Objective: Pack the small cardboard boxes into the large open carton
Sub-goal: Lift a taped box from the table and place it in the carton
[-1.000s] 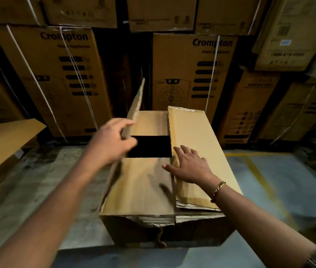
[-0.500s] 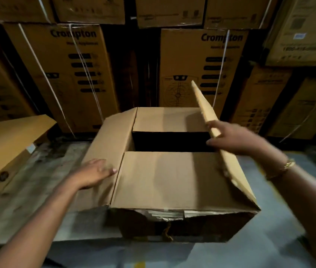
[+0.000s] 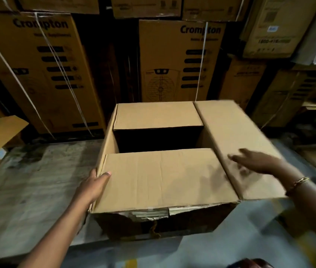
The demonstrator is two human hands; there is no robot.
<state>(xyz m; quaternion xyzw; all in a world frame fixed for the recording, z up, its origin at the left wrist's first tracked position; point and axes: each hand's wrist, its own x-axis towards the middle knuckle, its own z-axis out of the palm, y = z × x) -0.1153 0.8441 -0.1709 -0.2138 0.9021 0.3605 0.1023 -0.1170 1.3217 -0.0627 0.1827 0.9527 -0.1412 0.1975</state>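
Several printed boxes (image 3: 180,60) stacked along the back, "Crompton" on the two we can read. Floor (image 3: 37,190) is stained concrete. Carton (image 3: 163,223) sits on it mid-frame, just in front of the stack, its near wall torn at the top edge. Near flap (image 3: 163,178) and far flap (image 3: 157,115) are folded in flat, with a dark gap between them. Right flap (image 3: 238,136) splays outward; left flap (image 3: 107,144) stands about upright. Left hand (image 3: 93,186) holds the left flap at its near end, thumb hooked over onto the near flap, fingers hidden behind. Right hand (image 3: 257,161) is blurred, fingers straight and apart, over the right flap; we can't tell if it touches. Bracelet (image 3: 301,180) on that wrist.
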